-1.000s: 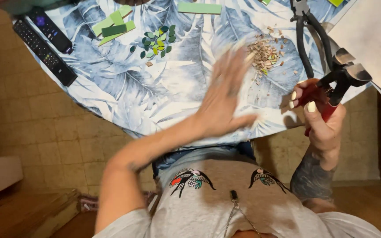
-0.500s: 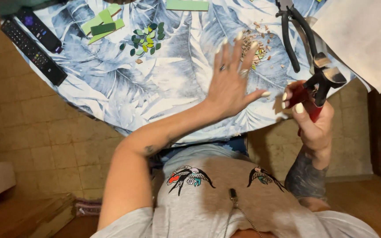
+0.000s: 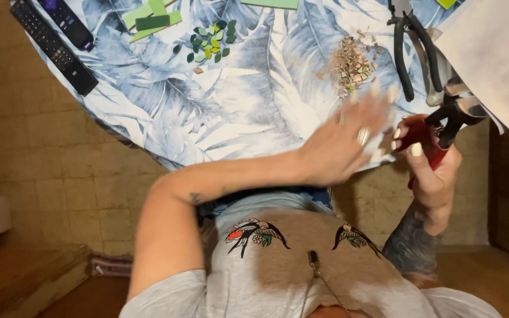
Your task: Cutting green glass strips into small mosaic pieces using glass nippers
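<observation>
The left hand (image 3: 343, 144) lies flat and wide open on the tablecloth (image 3: 254, 112), palm down, fingers spread and a bit blurred, w/ a ring on one finger; it holds nothing. Its fingertips are just below the pile of small beige and brown chips (image 3: 353, 62), near it, but I cannot tell if they touch it. The right hand (image 3: 428, 171) is at the table edge on the right side and is closed around the red handles of a cutter tool (image 3: 437, 132); the dark head of the tool points up and to the right, twd the white paper sheet (image 3: 493, 56), and seems to overlap the paper's lower edge. Just above this hand, black-handled pliers (image 3: 413, 50) lie on the cloth, betw. the chip pile and the paper. Further left on the table there is a small group of green leaf-shaped pieces (image 3: 210, 42), some dark and some light green, well apart from both hands. Beside them, at the top, lie green strips (image 3: 151, 15), one of them dark. At the far left edge two black remote controls (image 3: 57, 38) lie side by side, diagonal. The cloth has a blue-and-white leaf pattern. Below the table a grey shirt w/ two bird prints is visible.
</observation>
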